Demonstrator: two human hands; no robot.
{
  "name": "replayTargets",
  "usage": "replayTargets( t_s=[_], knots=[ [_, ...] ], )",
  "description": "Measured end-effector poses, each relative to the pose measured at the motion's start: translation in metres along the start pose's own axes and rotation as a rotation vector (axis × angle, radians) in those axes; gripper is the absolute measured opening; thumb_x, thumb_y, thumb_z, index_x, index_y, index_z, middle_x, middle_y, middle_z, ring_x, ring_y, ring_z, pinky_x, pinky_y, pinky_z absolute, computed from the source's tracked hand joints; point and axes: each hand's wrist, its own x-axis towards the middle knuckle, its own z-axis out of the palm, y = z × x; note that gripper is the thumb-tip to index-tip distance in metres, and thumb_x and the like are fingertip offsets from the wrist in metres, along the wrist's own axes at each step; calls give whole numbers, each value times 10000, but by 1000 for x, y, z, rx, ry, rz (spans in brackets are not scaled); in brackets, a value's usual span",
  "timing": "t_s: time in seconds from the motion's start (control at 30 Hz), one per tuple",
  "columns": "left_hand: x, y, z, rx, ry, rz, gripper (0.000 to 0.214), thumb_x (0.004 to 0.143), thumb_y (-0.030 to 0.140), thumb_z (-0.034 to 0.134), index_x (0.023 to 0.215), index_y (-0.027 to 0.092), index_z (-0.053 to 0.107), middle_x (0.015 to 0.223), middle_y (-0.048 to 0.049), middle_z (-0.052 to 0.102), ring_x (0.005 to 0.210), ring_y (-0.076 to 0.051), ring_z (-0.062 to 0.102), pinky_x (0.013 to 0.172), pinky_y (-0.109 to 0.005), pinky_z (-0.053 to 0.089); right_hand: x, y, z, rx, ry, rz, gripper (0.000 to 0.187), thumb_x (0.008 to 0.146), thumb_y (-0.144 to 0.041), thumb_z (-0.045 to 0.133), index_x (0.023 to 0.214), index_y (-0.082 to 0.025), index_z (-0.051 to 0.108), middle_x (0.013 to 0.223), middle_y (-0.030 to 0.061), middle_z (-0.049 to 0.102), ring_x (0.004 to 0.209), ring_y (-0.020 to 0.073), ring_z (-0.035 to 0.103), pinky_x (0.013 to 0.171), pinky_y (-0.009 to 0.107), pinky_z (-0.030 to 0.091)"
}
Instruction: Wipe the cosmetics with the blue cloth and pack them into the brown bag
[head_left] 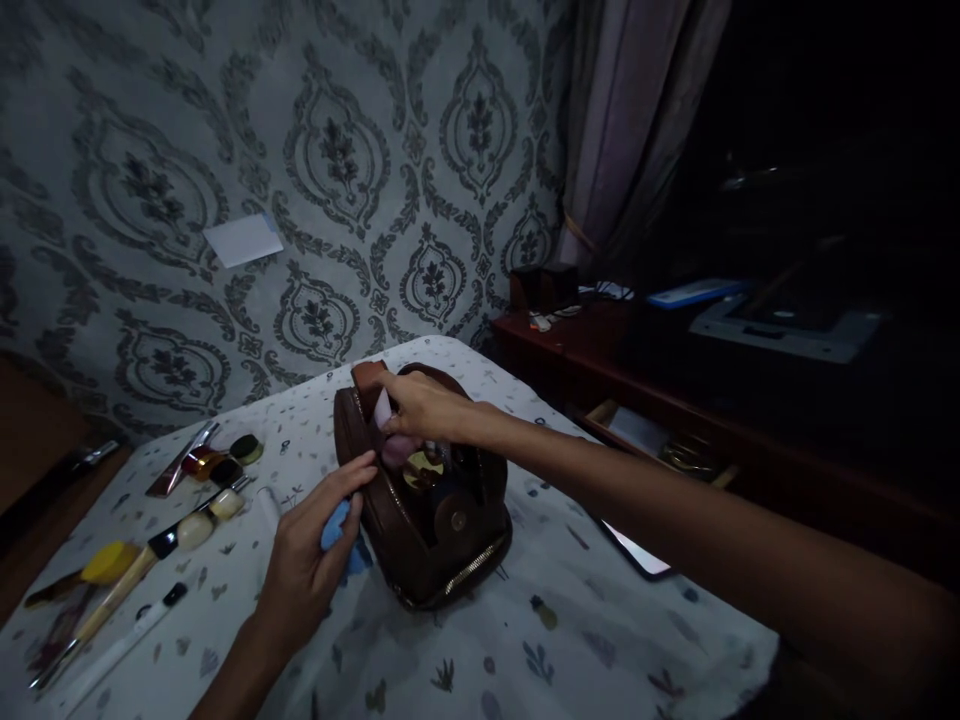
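A brown zippered bag (390, 520) sits with its top gaping on the cloth-covered table. My right hand (424, 405) reaches into its far end, fingers closed around a small pale item (383, 408) whose kind I cannot make out. Inside the bag, a pinkish item (399, 450) and a shiny gold round item (424, 470) show. My left hand (311, 545) grips the bag's near left side, with fingertips at the rim and thumb lower down. Something blue (336, 525) shows between that thumb and fingers; whether it is held or lies behind is unclear.
Brushes (135, 570), a yellow sponge-like piece (111, 562), a tube (180, 460) and a dark-lidded round jar (246, 448) lie at the left. A phone-like device (637, 550) lies beneath my right forearm. An open drawer (637, 430) stands at the right; patterned wall behind.
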Motion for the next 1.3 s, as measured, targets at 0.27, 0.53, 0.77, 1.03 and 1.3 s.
replayTargets(
  t_s=[0.27,0.53,0.77,1.03,1.3],
  knots=[
    [-3,-1,1,31,0,22,272,982,207,491,1206,235,643,1335,-88,664,1254,-208,618,1021,-318,531,-41,-13,-23,177,151,-4,206,889,-124,537,760,-159,694,616,-8,635,602,124,580,628,235,370],
    [-2,-1,3,42,38,53,267,971,167,506,1195,231,637,1307,-73,670,1237,-183,617,1038,-287,502,-79,-31,-8,250,-4,-83,167,945,-177,534,1019,-147,680,909,66,689,831,182,619,744,280,409],
    [-6,1,8,104,111,70,299,965,168,515,1240,245,603,1341,-50,651,1252,-180,606,1051,-293,492,-76,-40,1,587,10,-173,446,987,-183,438,1427,-117,414,906,39,635,946,186,607,856,318,469],
    [-28,-7,-2,168,208,-202,259,944,336,539,1166,233,622,1173,-44,692,1055,-195,682,908,-290,551,-106,-60,18,232,194,-227,417,953,-126,493,1369,-136,478,1193,164,644,1122,274,607,946,435,483],
    [-66,-45,-29,238,225,-663,508,817,666,545,1038,222,657,728,8,662,622,-181,629,543,-262,500,-120,-100,142,86,245,-812,197,1025,-234,450,989,-169,633,1159,48,701,1112,120,586,969,209,457]
  ],
)
